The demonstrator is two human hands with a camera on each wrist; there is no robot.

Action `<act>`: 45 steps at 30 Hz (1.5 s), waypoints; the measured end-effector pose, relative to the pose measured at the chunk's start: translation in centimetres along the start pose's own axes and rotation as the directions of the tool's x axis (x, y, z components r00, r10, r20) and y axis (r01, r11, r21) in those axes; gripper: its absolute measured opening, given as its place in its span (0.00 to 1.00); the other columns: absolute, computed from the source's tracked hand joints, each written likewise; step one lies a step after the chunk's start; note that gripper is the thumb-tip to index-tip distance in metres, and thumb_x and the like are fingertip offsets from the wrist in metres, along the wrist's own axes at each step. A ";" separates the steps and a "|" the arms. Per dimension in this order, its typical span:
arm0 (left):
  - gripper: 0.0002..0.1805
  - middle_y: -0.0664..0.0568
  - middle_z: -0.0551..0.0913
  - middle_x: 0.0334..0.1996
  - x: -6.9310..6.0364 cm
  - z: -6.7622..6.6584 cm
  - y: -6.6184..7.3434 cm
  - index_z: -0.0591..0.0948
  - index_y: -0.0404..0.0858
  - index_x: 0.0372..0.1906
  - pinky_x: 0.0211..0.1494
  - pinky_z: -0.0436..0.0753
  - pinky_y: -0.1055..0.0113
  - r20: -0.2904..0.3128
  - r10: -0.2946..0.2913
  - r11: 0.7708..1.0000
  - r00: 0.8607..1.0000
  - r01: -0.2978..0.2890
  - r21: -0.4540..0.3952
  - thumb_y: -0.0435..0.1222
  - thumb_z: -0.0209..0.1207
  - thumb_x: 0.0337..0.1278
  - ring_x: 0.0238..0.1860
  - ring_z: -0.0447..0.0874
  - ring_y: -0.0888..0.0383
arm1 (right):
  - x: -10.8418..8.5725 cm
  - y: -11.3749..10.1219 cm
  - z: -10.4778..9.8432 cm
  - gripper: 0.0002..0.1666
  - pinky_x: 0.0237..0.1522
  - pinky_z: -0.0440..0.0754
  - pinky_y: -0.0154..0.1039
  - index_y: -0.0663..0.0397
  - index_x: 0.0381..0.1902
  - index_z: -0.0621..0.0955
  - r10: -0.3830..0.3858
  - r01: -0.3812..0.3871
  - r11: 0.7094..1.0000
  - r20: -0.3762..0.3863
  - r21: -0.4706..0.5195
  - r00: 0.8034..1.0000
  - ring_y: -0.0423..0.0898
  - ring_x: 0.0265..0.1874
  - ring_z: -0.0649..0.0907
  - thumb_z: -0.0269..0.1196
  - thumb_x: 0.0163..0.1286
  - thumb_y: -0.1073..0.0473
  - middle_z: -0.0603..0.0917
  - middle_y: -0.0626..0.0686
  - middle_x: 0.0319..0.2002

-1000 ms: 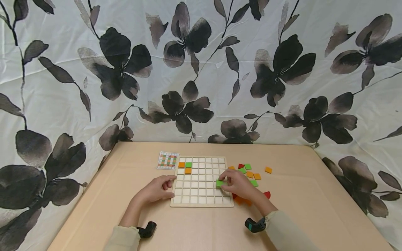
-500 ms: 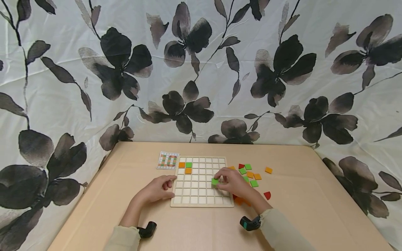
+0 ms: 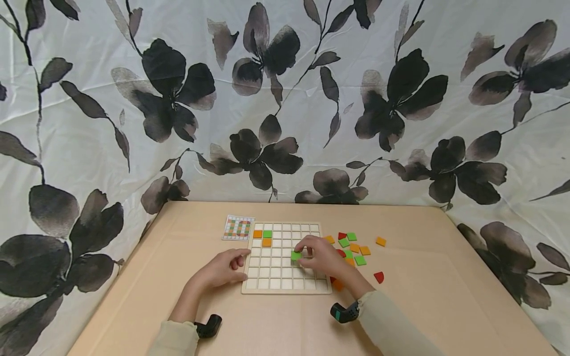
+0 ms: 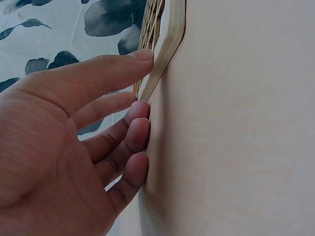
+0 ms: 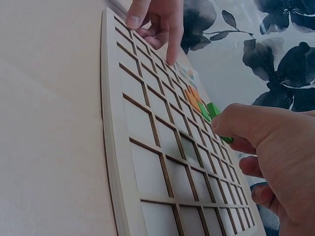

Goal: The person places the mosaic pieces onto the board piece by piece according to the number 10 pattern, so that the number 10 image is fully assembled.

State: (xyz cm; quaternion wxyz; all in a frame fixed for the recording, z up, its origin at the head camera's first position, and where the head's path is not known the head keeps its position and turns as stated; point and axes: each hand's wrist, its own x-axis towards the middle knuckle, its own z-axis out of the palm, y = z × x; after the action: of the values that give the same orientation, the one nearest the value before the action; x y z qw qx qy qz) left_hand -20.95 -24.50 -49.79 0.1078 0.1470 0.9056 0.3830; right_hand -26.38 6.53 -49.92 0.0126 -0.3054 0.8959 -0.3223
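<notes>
A wooden grid board point(image 3: 263, 291) with pale square cells lies on the table. Orange tiles point(image 3: 258, 234) and a green tile point(image 3: 267, 233) sit in cells at its far left. My right hand point(image 3: 321, 256) pinches another green square tile point(image 3: 296, 255) between thumb and fingers, above the right half of the board; the right wrist view shows this tile point(image 5: 213, 111) raised off the grid. At the board's left edge rests my left hand point(image 3: 221, 268), thumb and index finger fairly straight and touching the rim. In the left wrist view its thumb point(image 4: 115, 73) lies against the rim.
Loose green, orange and red tiles point(image 3: 360, 260) are scattered right of the board, some partly behind my right hand. A small card with a coloured grid pattern point(image 3: 237, 228) lies at the board's far left corner. A floral cloth point(image 3: 285, 99) hangs behind the table.
My right hand has moved left over the board with the green tile in its pinch, uncovering more of the loose tiles. My left hand stays at the board's edge.
</notes>
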 end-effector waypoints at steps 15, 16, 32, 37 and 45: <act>0.36 0.48 0.73 0.36 -0.1 0.0 0.0 0.71 0.32 0.64 0.35 0.67 0.71 0.000 -0.011 1.000 1.000 0.011 -0.006 0.33 0.70 0.47 0.37 0.68 0.55 | 1.8 -1.2 1.0 0.12 0.31 0.71 0.30 0.43 0.42 0.84 0.000 0.000 1.000 0.031 0.002 1.000 0.44 0.32 0.76 0.70 0.58 0.55 0.82 0.43 0.37; 0.36 0.48 0.73 0.36 0.0 0.0 0.0 0.71 0.32 0.64 0.35 0.67 0.71 0.001 -0.010 1.000 1.000 0.010 -0.006 0.34 0.70 0.47 0.38 0.68 0.55 | 1.9 -1.3 1.1 0.12 0.31 0.71 0.30 0.43 0.42 0.84 0.000 0.000 1.000 0.032 0.004 1.000 0.44 0.32 0.76 0.70 0.58 0.55 0.82 0.43 0.37; 0.36 0.48 0.73 0.36 0.2 0.1 -0.1 0.71 0.33 0.64 0.36 0.67 0.71 0.002 -0.014 1.000 1.000 0.014 0.004 0.34 0.70 0.48 0.38 0.69 0.55 | 2.8 -1.2 2.0 0.11 0.29 0.71 0.30 0.45 0.41 0.85 -0.025 0.025 0.999 0.005 0.027 1.000 0.39 0.29 0.73 0.69 0.58 0.58 0.82 0.46 0.37; 0.36 0.49 0.73 0.36 0.2 0.1 -0.1 0.71 0.33 0.64 0.36 0.67 0.72 0.003 -0.018 1.000 1.000 0.018 0.000 0.34 0.70 0.48 0.38 0.69 0.55 | 3.2 -1.5 2.3 0.11 0.30 0.71 0.31 0.45 0.41 0.85 -0.007 0.007 1.000 0.016 0.015 1.000 0.39 0.29 0.73 0.70 0.59 0.57 0.82 0.47 0.37; 0.35 0.48 0.73 0.36 0.2 0.1 -0.1 0.72 0.33 0.64 0.35 0.67 0.71 -0.006 -0.010 1.000 1.000 0.010 -0.008 0.33 0.70 0.47 0.37 0.69 0.55 | 4.3 -1.9 2.7 0.11 0.30 0.71 0.30 0.46 0.41 0.85 -0.032 0.032 0.999 0.009 0.003 0.999 0.40 0.27 0.73 0.70 0.59 0.56 0.83 0.44 0.37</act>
State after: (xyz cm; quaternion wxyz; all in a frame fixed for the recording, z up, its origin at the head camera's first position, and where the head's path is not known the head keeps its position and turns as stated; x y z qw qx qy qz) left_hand -21.09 -24.47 -49.97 0.1074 0.1408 0.9051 0.3866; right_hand -28.30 1.45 -50.18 0.0120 -0.3213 0.8904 -0.3223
